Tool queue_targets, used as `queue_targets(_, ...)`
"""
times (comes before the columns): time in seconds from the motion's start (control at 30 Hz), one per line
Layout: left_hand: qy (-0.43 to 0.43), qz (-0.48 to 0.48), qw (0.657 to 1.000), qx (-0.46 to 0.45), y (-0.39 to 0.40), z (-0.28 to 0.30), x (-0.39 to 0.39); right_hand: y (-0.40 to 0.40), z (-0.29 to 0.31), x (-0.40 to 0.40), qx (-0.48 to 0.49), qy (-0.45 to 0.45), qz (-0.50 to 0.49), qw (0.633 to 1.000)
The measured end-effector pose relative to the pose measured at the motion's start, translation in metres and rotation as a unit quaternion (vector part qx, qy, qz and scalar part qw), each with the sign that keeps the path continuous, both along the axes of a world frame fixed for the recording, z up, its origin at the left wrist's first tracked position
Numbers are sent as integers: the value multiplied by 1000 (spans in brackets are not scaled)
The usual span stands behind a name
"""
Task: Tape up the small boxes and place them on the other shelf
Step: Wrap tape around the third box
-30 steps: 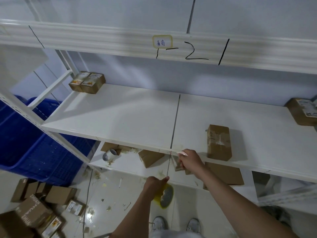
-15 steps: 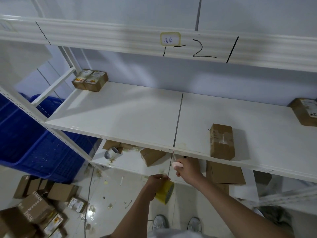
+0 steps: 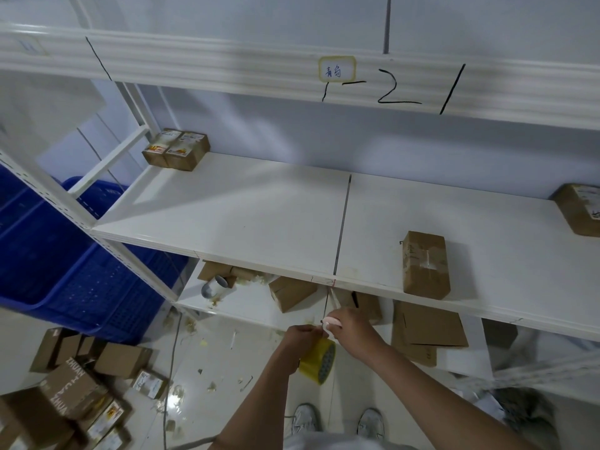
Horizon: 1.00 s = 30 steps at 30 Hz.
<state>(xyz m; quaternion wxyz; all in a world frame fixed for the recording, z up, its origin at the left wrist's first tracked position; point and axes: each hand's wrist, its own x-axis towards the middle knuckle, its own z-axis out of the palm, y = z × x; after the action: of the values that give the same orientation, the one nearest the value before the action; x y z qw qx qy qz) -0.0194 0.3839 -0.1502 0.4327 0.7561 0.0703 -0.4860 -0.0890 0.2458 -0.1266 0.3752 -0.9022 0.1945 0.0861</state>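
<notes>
Low in the frame the left hand (image 3: 300,341) grips the yellow tape roll (image 3: 319,363), while the right hand (image 3: 349,326) pinches a small pale thing, maybe a cutter, hard to tell. The pulled strip could easily twist and stick to itself. Further up, a small box (image 3: 425,264) sits on the white shelf (image 3: 253,216), right of centre; another is cut off at the right edge.

Your yellow tape roll (image 3: 319,360) hangs in your left hand (image 3: 300,339), below the middle shelf (image 3: 259,216). One taped brown box (image 3: 425,264) stands at that shelf's front edge, right of the seam. Two labelled boxes (image 3: 177,149) sit touching at its back-left corner.
</notes>
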Motion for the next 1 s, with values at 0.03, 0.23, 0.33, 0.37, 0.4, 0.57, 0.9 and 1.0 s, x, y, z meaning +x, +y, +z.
queue_targets(0.03,-1,-1,1000,-3,0,0,0,1,0,0,-5,4,4,1000)
queue_targets(0.23,3,-6,1000,2,0,7,0,4,-4,7,-81,41,59,994)
queue_targets(0.33,1,-8,1000,8,-1,6,1,2,-9,6,-110,43,83,990)
queue_targets(0.37,5,-8,1000,9,-2,6,1,2,-10,5,-114,44,86,989)
queue_targets(0.4,8,-9,1000,11,-2,6,0,1,-11,3,-116,43,84,989)
queue_targets(0.57,22,8,1000,11,-4,4,-1,-9,-20,-9,-93,42,74,992)
queue_targets(0.9,23,-6,1000,6,13,2,-9,-40,-26,-53,-26,51,-40,998)
queue_targets(1.0,27,-7,1000,-11,9,3,-14,-49,-24,-58,-5,23,-109,994)
